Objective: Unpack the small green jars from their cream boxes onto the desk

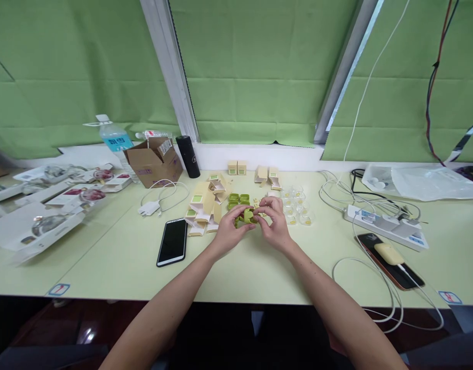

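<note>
A small green square case [248, 216] is held just above the table between my two hands. My left hand [230, 227] grips it from the left, thumb in front and fingers behind. On the other side, my right hand [273, 224] pinches at its right edge; whether a smaller part sits between those fingertips is hidden. Behind my hands stand more green square cases [244, 197] in a cluster. Small yellow pieces [256, 204] lie right beside them. Clear plastic cups with yellow bits [291, 211] are grouped to the right of my right hand.
Opened little cartons [201, 205] are piled left of my hands, with closed small boxes [237, 168] at the back. A phone [172, 241], charger [149, 208], cardboard box [154, 162] and black bottle [188, 156] stand left. A power strip [385, 227] and second phone [390, 261] lie right among cables.
</note>
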`<state>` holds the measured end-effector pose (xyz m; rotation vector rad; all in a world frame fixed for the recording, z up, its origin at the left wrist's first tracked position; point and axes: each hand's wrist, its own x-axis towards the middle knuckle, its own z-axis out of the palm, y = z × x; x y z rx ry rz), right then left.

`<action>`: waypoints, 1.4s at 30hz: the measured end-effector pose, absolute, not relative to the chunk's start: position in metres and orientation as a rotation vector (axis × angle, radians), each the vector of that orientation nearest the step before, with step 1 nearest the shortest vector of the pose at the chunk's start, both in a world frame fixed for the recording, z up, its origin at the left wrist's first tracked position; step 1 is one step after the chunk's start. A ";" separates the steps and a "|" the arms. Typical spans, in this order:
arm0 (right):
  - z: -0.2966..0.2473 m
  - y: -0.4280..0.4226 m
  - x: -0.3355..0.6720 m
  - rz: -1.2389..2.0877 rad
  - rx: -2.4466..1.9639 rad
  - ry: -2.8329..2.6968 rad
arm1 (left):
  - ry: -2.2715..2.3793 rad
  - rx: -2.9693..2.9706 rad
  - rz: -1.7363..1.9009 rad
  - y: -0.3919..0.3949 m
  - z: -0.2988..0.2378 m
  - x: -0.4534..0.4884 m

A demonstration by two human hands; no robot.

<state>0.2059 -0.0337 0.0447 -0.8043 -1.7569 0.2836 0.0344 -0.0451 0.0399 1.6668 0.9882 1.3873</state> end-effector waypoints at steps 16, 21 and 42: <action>0.058 -0.012 0.249 0.147 -1.285 -1.999 | 0.887 1.363 1.612 -0.037 0.041 0.025; 0.055 -0.015 0.243 -0.009 -1.504 -2.324 | 0.902 1.424 1.615 -0.036 0.040 0.026; 0.055 -0.012 0.233 -0.193 -1.636 -2.342 | 1.495 2.310 1.052 -0.045 0.037 0.025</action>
